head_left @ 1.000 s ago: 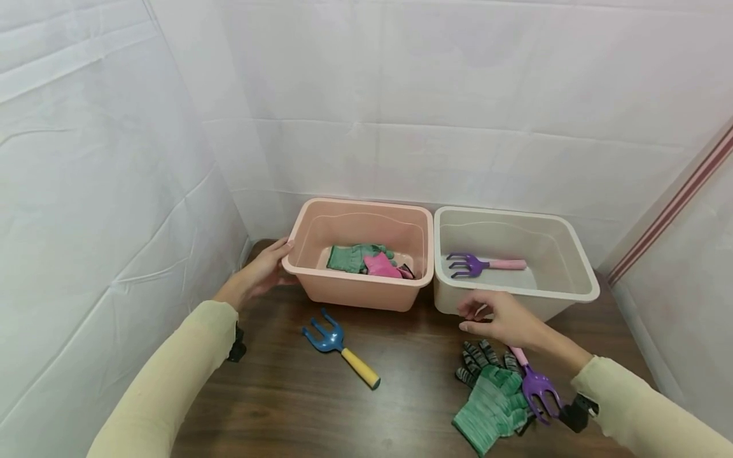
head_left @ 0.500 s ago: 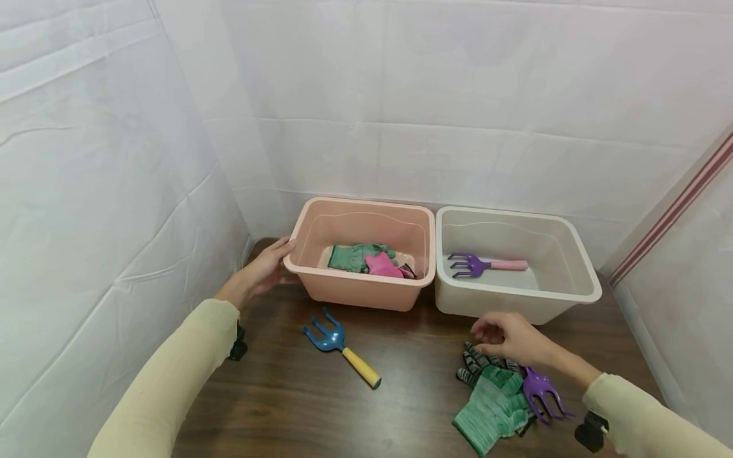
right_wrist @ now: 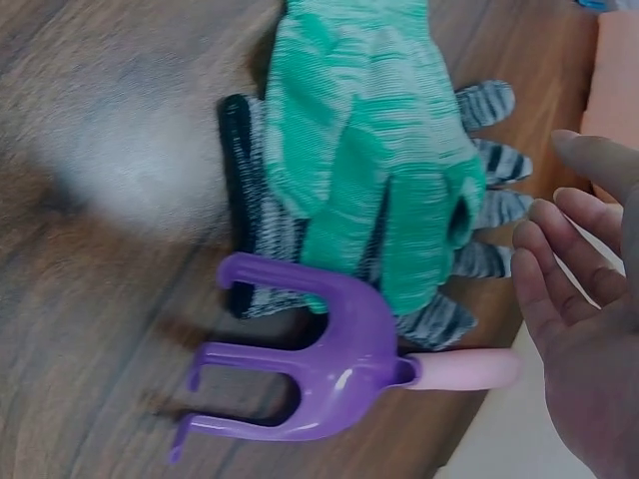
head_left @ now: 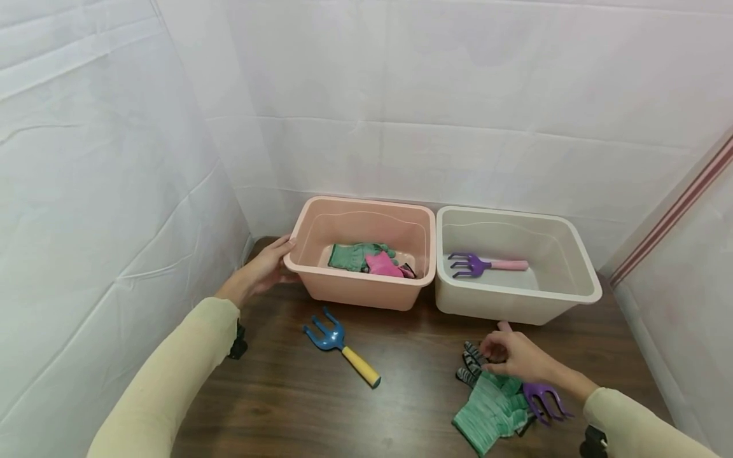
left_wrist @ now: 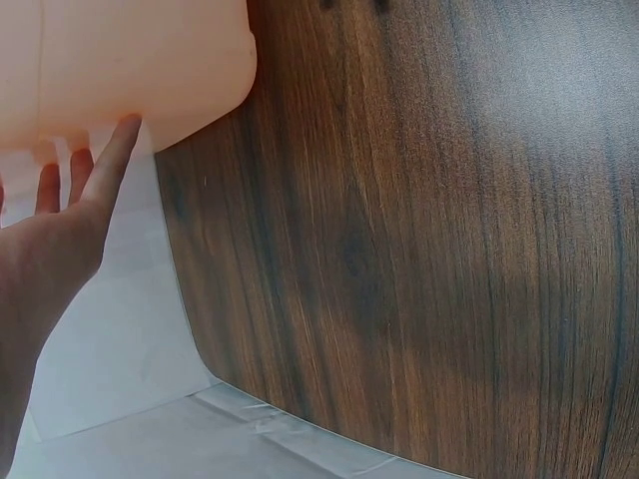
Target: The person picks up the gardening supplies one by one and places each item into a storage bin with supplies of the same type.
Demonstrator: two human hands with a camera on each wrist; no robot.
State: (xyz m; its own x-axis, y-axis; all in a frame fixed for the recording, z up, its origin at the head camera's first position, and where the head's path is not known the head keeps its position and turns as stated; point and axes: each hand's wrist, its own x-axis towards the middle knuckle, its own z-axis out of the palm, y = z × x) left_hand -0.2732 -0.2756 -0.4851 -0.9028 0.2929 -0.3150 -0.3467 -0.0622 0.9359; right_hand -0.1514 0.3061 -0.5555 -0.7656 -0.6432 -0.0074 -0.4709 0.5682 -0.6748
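Observation:
My left hand point(head_left: 263, 268) touches the left side of the pink bin point(head_left: 355, 292), its fingers point(left_wrist: 112, 170) extended against the wall in the left wrist view. Holding nothing, my right hand point(head_left: 518, 356) hovers over a green glove point(head_left: 487, 407) with its fingers loosely bent. Beneath that glove lies a grey-and-black striped glove point(right_wrist: 499, 160), mostly covered. A purple hand fork point(right_wrist: 344, 369) with a pink handle point(right_wrist: 464, 369) lies beside the gloves, its tines partly over their edge. In the head view my right hand hides the middle of this fork.
Inside the pink bin are a green glove point(head_left: 346, 257) and a pink item point(head_left: 383, 264). The cream bin point(head_left: 515, 305) holds another purple fork point(head_left: 472, 264). A blue fork with a yellow handle point(head_left: 361, 367) lies on the wooden table point(head_left: 275, 407). White sheeting point(head_left: 372, 95) stands behind.
My right hand has moved down and slightly right, from the cream bin's front to above the gloves and fork. The left hand stays at the pink bin.

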